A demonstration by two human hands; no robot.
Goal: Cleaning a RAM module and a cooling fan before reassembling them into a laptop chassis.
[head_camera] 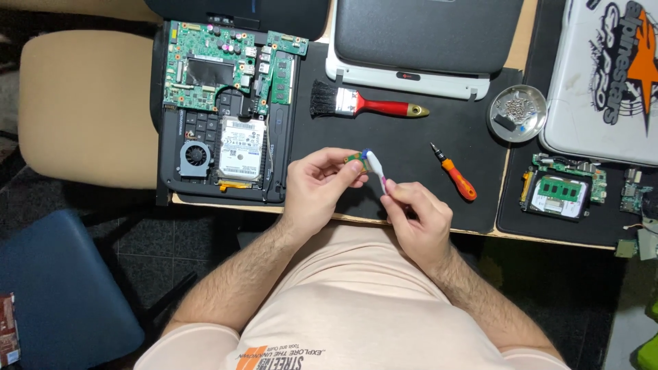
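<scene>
Fingers [356, 179] near screw-filled metal dish [533, 128]

One paintbrush [363, 105], one screwdriver [455, 173], one dish [517, 114], perhaps three laptops [223, 109].

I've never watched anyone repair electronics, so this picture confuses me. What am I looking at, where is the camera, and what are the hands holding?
The camera sits on the person's head, looking down at a desk. The left hand holds a small green circuit board; the right hand holds a white toothbrush with its head against that board. On the black mat lie a red-handled paintbrush and an orange screwdriver. To the left is an opened laptop with its insides showing. A round metal dish holds screws.
</scene>
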